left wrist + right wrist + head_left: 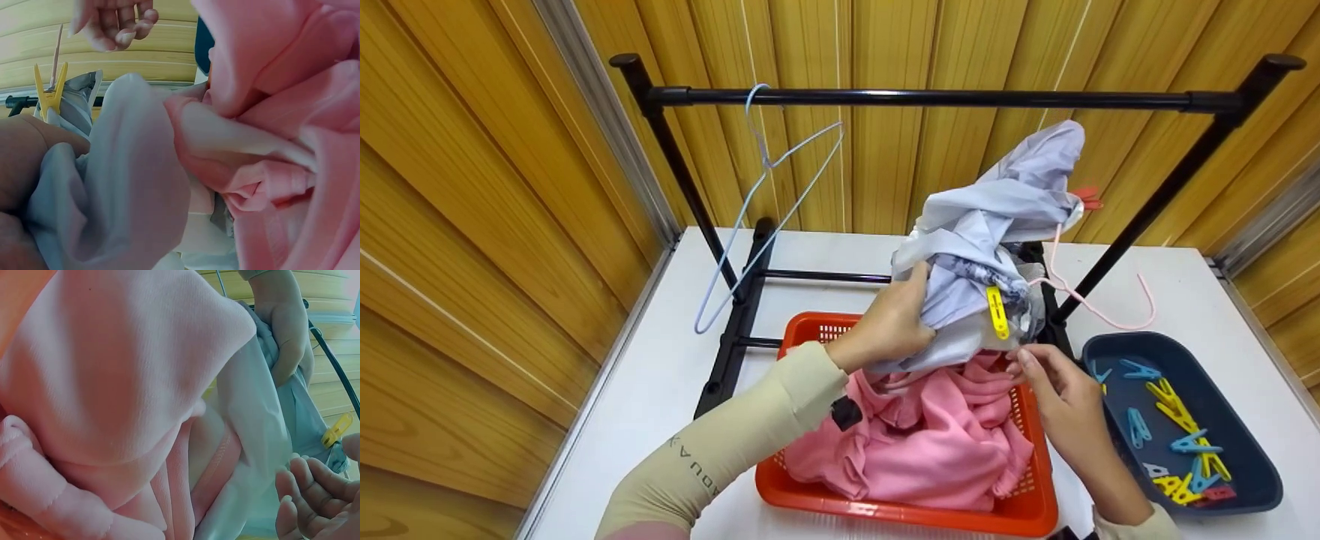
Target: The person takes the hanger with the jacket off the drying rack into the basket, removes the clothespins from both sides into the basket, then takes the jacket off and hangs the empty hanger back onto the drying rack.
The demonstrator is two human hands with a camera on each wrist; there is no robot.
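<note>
The left hand (pixel 894 321) gripped a pale grey-blue garment of thin, crumpled fabric (pixel 971 225), its thumb bent over the cloth and its other fingers largely hidden in the folds; the garment was bunched above the back part of a red-orange plastic basket with perforated walls (pixel 900 514), in front of and below the black metal rail of a clothes rack (pixel 922 98); a yellow plastic clothespin (pixel 997 312) was clipped to a dark mottled part of it, and a red plastic clothespin (pixel 1087 198) to its upper right edge; a pale pink wire hanger (pixel 1059 283) stuck out from its right side, hook low; the right hand (pixel 1065 401) was just beside the garment's lower edge, its fingers loosely bent and close together, pinching nothing visible, though whether a fingertip touched the cloth I could not tell; soft pink fabric (pixel 937 450) was heaped in the basket; a pale blue wire hanger (pixel 766 166) hung from the rail at the left; at the right, a dark blue plastic tray (pixel 1177 364) held blue, yellow, red and white clothespins (pixel 1174 405); all stood on a white table (pixel 637 405).
</note>
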